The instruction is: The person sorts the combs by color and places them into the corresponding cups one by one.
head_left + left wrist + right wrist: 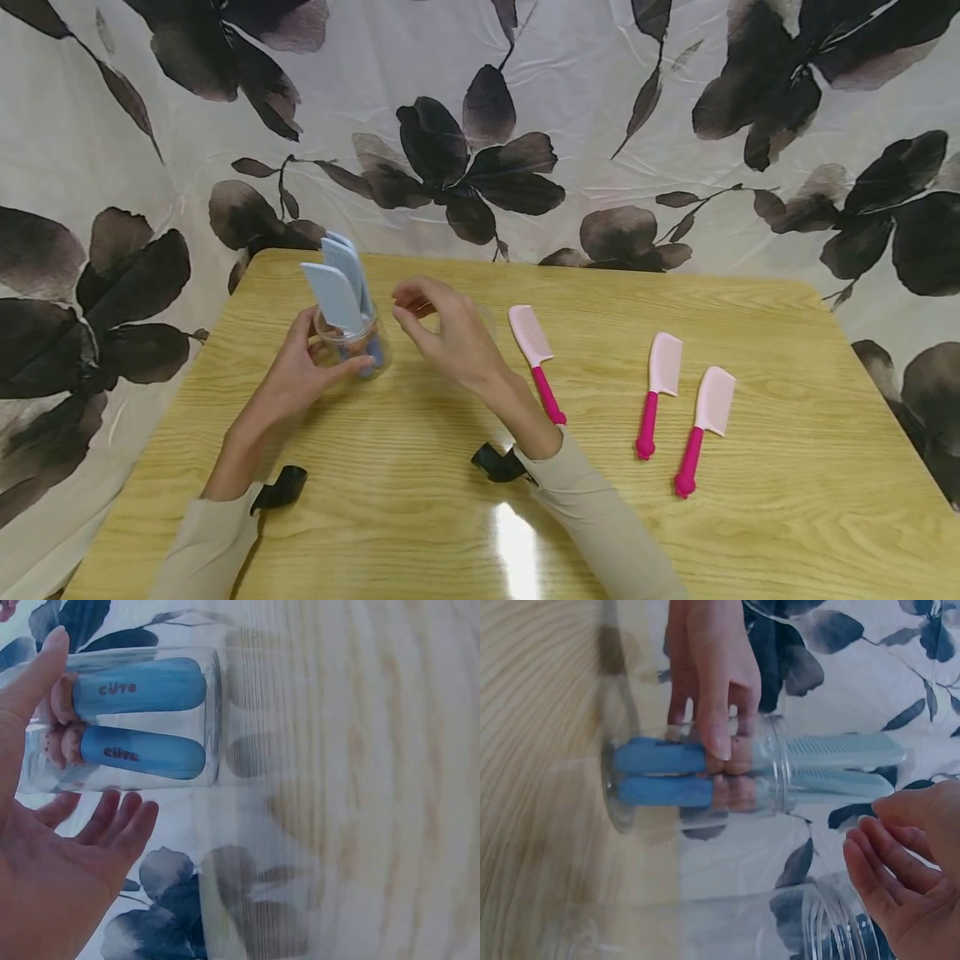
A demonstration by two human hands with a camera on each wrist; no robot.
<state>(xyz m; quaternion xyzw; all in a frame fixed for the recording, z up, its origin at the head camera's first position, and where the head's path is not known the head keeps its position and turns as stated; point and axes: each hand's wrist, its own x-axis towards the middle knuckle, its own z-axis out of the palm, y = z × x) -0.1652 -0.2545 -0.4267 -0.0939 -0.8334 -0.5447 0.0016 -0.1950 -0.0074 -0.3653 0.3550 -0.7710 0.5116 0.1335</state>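
Near the table's back left, a clear jar (382,357) stands with light blue combs (334,293) in it, their toothed heads sticking up above the rim. My left hand (306,367) holds the jar from its left side, thumb across the front. In the left wrist view, two blue handles (142,686) marked "CUTE" show through the side. My right hand (453,337) hovers just right of the jar with its fingers loosely bent and nothing between them. In the right wrist view its fingertips (866,825) are close to the comb heads. Behind that hand is a second clear jar (697,926).
A pink comb (532,335) with a dark pink handle lies just right of my right hand. Two more, a pink comb (664,364) and another pink comb (715,402), lie farther right. Floral cloth (600,167) hangs behind the wooden table (390,500).
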